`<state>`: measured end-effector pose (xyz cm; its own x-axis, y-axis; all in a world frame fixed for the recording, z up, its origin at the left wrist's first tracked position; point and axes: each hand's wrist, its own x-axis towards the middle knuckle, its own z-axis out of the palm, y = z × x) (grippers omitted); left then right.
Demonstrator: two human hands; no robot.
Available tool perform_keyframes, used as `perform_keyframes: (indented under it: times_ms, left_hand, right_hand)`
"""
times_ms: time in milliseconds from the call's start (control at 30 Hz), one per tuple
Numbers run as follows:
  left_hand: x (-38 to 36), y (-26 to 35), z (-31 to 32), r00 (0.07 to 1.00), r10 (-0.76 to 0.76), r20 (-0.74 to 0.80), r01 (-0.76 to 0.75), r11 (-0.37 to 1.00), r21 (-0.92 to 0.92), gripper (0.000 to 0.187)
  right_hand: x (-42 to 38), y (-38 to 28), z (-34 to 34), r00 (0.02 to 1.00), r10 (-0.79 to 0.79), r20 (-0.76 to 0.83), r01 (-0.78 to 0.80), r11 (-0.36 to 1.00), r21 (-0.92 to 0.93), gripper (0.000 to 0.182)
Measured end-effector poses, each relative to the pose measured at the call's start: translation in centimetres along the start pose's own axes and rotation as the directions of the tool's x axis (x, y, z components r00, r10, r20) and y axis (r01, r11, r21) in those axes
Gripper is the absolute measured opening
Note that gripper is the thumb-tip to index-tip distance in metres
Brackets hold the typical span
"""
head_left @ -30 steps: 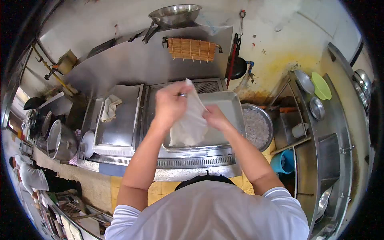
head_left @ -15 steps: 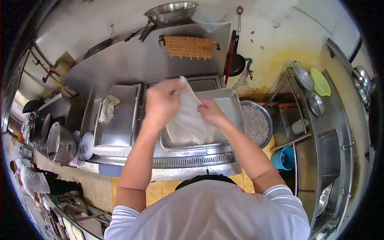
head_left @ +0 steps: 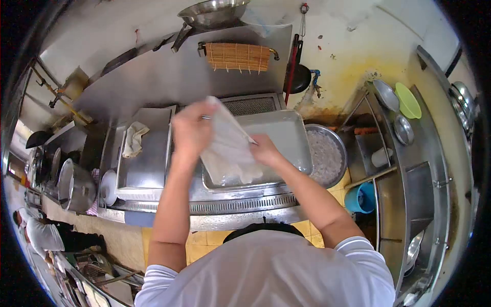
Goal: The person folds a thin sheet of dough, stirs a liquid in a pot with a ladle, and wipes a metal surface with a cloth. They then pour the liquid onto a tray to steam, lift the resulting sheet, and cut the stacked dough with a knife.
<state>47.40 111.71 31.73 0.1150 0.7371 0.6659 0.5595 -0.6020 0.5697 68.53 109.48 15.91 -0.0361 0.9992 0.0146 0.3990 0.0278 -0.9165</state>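
A thin white cloth (head_left: pixel 230 140) hangs stretched between my two hands, its lower end drooping over a shallow rectangular metal tray (head_left: pixel 286 128). My left hand (head_left: pixel 192 128) is closed on its upper left edge, with a small shiny metal piece showing by the fingers. My right hand (head_left: pixel 266 150) pinches the other edge, near the tray's middle; a narrow metal tip shows at those fingers. A thin layer of pale liquid seems to cover the tray's bottom.
Right of the tray stands a round metal basin (head_left: pixel 327 156) of whitish clumps. Leftward is a metal box-like cover (head_left: pixel 146 169) with a crumpled cloth (head_left: pixel 135 139) on it. A blue bucket (head_left: pixel 360 198) sits below the right shelf. A person (head_left: pixel 46 230) is at far left.
Both hands and the white cloth have shifted slightly left, the left hand more than the right. The cloth is spread wider, and more of the tray shows.
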Motion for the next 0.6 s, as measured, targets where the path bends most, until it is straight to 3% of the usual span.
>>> perform_keyframes:
  times_ms: [33,67,133,200,233,267,333,433,533,600]
  left_hand:
    - [0.1,-2.6,-1.0,0.995,-0.032,-0.090,0.030,0.999,-0.019,0.026]
    - [0.1,-2.9,-2.3,0.968,-0.238,-0.082,0.241,0.970,0.023,0.018]
    - [-4.0,-9.8,-0.5,0.955,-0.295,-0.030,0.297,0.951,0.082,0.009]
    - [-9.7,-13.4,2.6,0.970,-0.238,0.053,0.219,0.945,0.243,0.011]
    - [-11.7,-12.8,4.0,0.933,-0.289,0.213,0.222,0.930,0.291,0.016]
    - [-13.9,-12.4,5.2,0.867,-0.341,0.362,0.219,0.915,0.338,0.020]
    - [-22.2,-21.1,11.8,0.694,-0.211,0.688,-0.163,0.885,0.436,0.028]
    - [-22.2,-18.1,12.6,0.595,-0.304,0.744,-0.095,0.893,0.441,0.032]
    - [-18.9,-15.8,13.0,0.731,-0.249,0.636,0.024,0.940,0.340,0.026]
    - [-14.7,-13.5,13.3,0.803,-0.298,0.516,0.295,0.951,0.091,0.021]
  right_hand:
    - [-0.5,6.8,-0.1,0.994,-0.059,-0.094,0.042,0.985,-0.169,0.021]
    - [-1.7,12.5,-1.2,0.976,-0.134,-0.173,0.070,0.939,-0.337,0.021]
    - [-4.0,16.0,-3.8,0.977,0.101,-0.189,-0.178,0.872,-0.455,0.019]
    - [-6.0,14.2,-3.5,0.967,-0.146,-0.210,-0.029,0.753,-0.657,0.019]
    - [-6.4,13.2,-3.7,0.941,-0.272,-0.202,0.031,0.662,-0.749,0.020]
    - [-6.2,13.0,-3.2,0.965,-0.230,-0.126,0.060,0.660,-0.749,0.018]
    - [-5.9,12.5,-2.1,0.989,-0.143,0.029,0.117,0.660,-0.742,0.016]
    - [-4.6,15.5,-2.4,0.952,0.269,0.144,-0.044,0.587,-0.809,0.020]
    - [-1.6,13.8,-3.5,0.896,0.408,0.177,-0.023,0.440,-0.898,0.025]
    - [0.1,6.6,-4.4,0.963,0.266,0.036,-0.182,0.746,-0.641,0.024]
